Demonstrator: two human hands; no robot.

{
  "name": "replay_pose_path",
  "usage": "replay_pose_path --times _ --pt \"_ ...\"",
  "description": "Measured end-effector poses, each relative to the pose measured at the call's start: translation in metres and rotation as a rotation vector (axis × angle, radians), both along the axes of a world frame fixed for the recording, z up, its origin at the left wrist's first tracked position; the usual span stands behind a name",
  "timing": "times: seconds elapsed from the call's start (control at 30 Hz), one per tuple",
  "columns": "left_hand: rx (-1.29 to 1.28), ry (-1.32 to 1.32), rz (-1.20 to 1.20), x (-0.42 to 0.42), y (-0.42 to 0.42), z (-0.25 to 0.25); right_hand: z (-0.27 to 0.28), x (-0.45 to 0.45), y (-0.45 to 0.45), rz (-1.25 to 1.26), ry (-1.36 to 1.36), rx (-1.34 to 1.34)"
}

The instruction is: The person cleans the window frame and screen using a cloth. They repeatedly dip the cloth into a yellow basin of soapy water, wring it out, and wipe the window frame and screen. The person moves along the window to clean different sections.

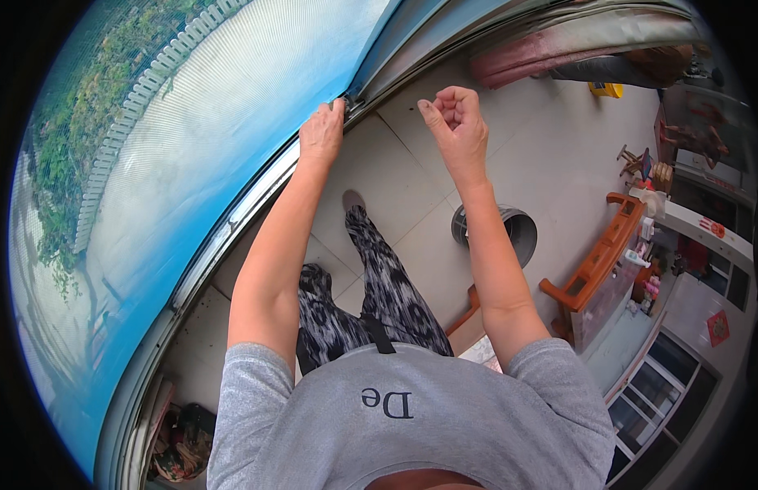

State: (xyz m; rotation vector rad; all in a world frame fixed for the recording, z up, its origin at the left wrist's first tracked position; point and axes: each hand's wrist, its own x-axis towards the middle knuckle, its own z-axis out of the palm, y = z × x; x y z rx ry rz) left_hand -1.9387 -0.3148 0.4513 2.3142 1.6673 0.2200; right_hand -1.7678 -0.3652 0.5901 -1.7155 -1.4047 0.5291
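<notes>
My left hand (322, 133) is at the metal window frame (238, 211), its fingers bent against a small dark fitting (353, 105) at the edge of the mesh screen (232, 92). Whether those fingers grip the fitting or only rest on it is not clear. Blue-edged and see-through, the screen shows greenery and a white picket fence behind it. My right hand (459, 125) is raised over the tiled floor to the right of the frame, fingers curled and thumb apart from them. Nothing can be seen in it. Pink and pale curtain cloth (526, 58) is bunched beyond it.
A grey bucket (519, 236) stands on the floor below my right forearm. Right of it is a wooden bench (599, 257) beside a counter with bottles. A yellow container (606, 90) and a small stool (631, 160) are farther off. Bags (186, 441) lie at lower left.
</notes>
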Motion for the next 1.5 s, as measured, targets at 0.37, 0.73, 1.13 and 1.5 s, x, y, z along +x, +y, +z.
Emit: replay_pose_path --times 0.37,0.73,1.13,1.5 --pt "0.076 0.077 -0.042 0.026 0.016 -0.024 -0.097 0.027 -0.111 -0.081 0.232 -0.488" --pt "0.068 0.062 -0.029 0.025 0.015 -0.02 -0.093 0.02 -0.11 -0.013 0.228 -0.554" --pt "-0.023 0.074 -0.018 0.014 0.009 -0.021 -0.096 0.005 -0.111 0.039 0.206 -0.65" --pt "-0.003 0.042 -0.018 -0.002 -0.005 -0.029 -0.097 -0.007 -0.105 0.085 0.215 -0.641"
